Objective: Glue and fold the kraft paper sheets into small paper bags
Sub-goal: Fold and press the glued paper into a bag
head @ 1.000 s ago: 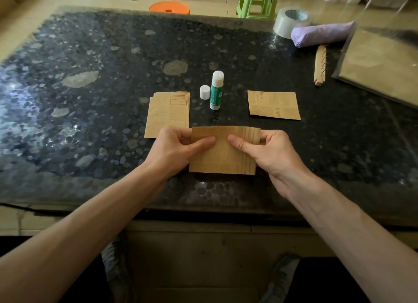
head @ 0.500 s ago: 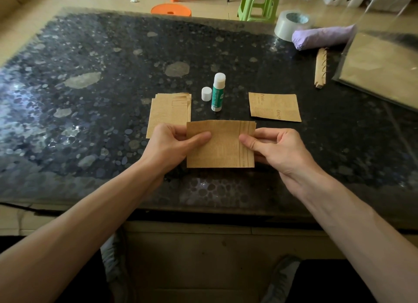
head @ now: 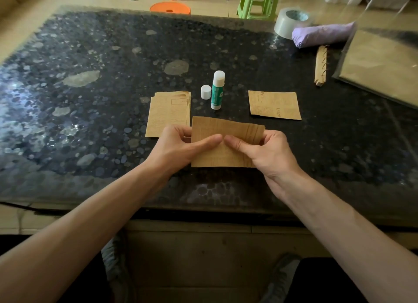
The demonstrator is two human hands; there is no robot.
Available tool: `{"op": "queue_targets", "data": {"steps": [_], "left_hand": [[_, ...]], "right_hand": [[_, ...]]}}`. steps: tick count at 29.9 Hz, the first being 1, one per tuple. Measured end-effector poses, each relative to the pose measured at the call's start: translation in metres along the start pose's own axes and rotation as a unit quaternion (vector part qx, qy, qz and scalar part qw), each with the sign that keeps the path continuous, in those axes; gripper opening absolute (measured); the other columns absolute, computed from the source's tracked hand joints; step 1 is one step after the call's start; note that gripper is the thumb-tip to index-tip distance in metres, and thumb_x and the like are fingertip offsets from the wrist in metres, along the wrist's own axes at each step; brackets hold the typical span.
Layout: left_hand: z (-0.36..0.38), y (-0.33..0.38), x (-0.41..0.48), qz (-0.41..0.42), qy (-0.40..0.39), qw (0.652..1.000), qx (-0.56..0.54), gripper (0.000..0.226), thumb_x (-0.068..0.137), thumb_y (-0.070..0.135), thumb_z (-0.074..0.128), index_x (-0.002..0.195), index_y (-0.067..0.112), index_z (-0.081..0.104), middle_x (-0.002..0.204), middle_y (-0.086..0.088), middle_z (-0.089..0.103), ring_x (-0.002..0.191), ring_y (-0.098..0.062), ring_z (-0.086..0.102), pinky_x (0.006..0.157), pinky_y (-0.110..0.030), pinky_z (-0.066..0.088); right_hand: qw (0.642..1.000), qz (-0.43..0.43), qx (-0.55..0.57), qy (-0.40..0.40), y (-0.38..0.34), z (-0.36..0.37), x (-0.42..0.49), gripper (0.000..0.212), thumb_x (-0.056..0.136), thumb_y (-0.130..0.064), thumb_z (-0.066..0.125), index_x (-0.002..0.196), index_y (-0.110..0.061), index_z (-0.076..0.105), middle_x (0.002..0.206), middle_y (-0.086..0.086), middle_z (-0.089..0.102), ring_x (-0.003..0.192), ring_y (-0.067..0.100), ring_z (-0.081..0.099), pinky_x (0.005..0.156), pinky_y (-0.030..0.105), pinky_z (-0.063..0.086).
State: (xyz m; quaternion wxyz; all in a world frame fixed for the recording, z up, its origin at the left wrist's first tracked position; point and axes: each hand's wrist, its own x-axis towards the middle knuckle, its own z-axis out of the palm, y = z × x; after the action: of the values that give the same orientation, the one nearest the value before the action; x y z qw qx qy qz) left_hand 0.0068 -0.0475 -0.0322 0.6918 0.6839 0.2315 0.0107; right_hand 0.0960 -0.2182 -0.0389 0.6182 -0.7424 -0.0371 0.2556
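A folded kraft paper sheet (head: 222, 133) is lifted just above the dark table (head: 90, 99) in front of me. My left hand (head: 181, 146) pinches its left side, thumb across the front. My right hand (head: 264, 151) pinches the right side, thumb on the front, near several crease lines at that edge. Behind the left hand lies a small stack of kraft sheets (head: 168, 112). A green glue stick (head: 217, 90) stands uncapped behind the sheet, its white cap (head: 205, 92) beside it. A single printed kraft piece (head: 274, 104) lies to the right.
At the back right sit a tape roll (head: 290, 22), a purple roll (head: 323, 34), a spiral-bound kraft strip (head: 321, 65) and a clear sleeve of kraft paper (head: 380, 63). Orange (head: 169, 7) and green (head: 257, 2) stools stand beyond the table.
Both thumbs have slid toward each other and now nearly meet at the sheet's middle. The sheet's right end has bent back a little.
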Motion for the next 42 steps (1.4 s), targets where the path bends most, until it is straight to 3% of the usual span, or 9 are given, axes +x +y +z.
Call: {"op": "queue_targets", "data": {"steps": [7, 12, 15, 22, 27, 32, 42], "left_hand": [[-0.002, -0.002, 0.001, 0.008, 0.006, 0.999, 0.031, 0.029, 0.085, 0.03, 0.078, 0.102, 0.007, 0.078, 0.098, -0.004, 0.079, 0.093, -0.017, 0.076, 0.084, -0.033, 0.062], [-0.004, 0.0, 0.002, -0.005, 0.0, 1.0, 0.023, 0.026, 0.084, 0.026, 0.079, 0.105, 0.01, 0.077, 0.097, -0.001, 0.079, 0.091, -0.013, 0.076, 0.075, -0.023, 0.061], [-0.006, 0.0, 0.002, -0.013, 0.007, 1.0, 0.011, 0.023, 0.086, 0.024, 0.077, 0.104, 0.009, 0.077, 0.096, -0.001, 0.079, 0.09, -0.013, 0.076, 0.071, -0.02, 0.06], [-0.008, 0.0, 0.005, -0.025, 0.002, 1.0, -0.005, 0.018, 0.094, 0.02, 0.069, 0.105, 0.007, 0.075, 0.096, -0.006, 0.079, 0.091, -0.015, 0.076, 0.071, -0.021, 0.06], [-0.011, 0.0, 0.006, -0.025, 0.007, 1.0, 0.0, 0.021, 0.094, 0.02, 0.07, 0.106, 0.004, 0.075, 0.095, -0.005, 0.079, 0.087, -0.015, 0.077, 0.067, -0.019, 0.059], [-0.013, 0.001, 0.006, -0.023, 0.022, 0.999, 0.015, 0.022, 0.094, 0.022, 0.07, 0.106, 0.005, 0.076, 0.091, -0.004, 0.079, 0.072, -0.006, 0.073, 0.053, -0.011, 0.049], [-0.007, 0.0, 0.001, -0.055, 0.001, 0.998, -0.034, 0.034, 0.081, 0.026, 0.083, 0.111, 0.013, 0.073, 0.099, 0.0, 0.079, 0.093, -0.012, 0.076, 0.077, -0.023, 0.06]], "right_hand": [[0.999, -0.011, -0.026, -0.023, 0.0, -0.003, 0.001, 0.033, 0.069, -0.035, 0.093, 0.094, -0.026, 0.073, 0.085, -0.018, 0.077, 0.082, -0.006, 0.072, 0.064, 0.015, 0.056], [0.999, 0.008, -0.026, -0.034, -0.001, -0.007, 0.004, 0.039, 0.068, -0.035, 0.092, 0.101, -0.022, 0.076, 0.096, -0.008, 0.08, 0.092, 0.007, 0.076, 0.085, 0.032, 0.062], [0.999, 0.007, -0.029, -0.041, -0.001, -0.011, 0.004, 0.026, 0.074, -0.03, 0.089, 0.096, -0.027, 0.076, 0.093, -0.011, 0.08, 0.089, 0.002, 0.075, 0.084, 0.029, 0.062], [0.999, 0.03, -0.032, -0.033, -0.004, -0.017, 0.008, 0.036, 0.079, -0.03, 0.086, 0.113, -0.019, 0.077, 0.097, -0.005, 0.081, 0.093, 0.008, 0.077, 0.093, 0.039, 0.061], [0.998, 0.034, -0.046, -0.023, -0.005, -0.019, 0.011, 0.029, 0.081, -0.029, 0.086, 0.108, -0.023, 0.08, 0.096, -0.007, 0.081, 0.095, 0.01, 0.077, 0.094, 0.04, 0.06], [0.999, 0.031, -0.03, -0.006, -0.006, -0.022, 0.009, 0.028, 0.081, -0.026, 0.085, 0.107, -0.019, 0.079, 0.093, -0.007, 0.081, 0.089, 0.007, 0.077, 0.079, 0.028, 0.062], [0.999, 0.004, -0.031, 0.019, -0.005, -0.014, 0.007, 0.039, 0.075, -0.035, 0.088, 0.11, -0.02, 0.079, 0.097, -0.007, 0.08, 0.099, 0.011, 0.076, 0.095, 0.039, 0.06]]}}
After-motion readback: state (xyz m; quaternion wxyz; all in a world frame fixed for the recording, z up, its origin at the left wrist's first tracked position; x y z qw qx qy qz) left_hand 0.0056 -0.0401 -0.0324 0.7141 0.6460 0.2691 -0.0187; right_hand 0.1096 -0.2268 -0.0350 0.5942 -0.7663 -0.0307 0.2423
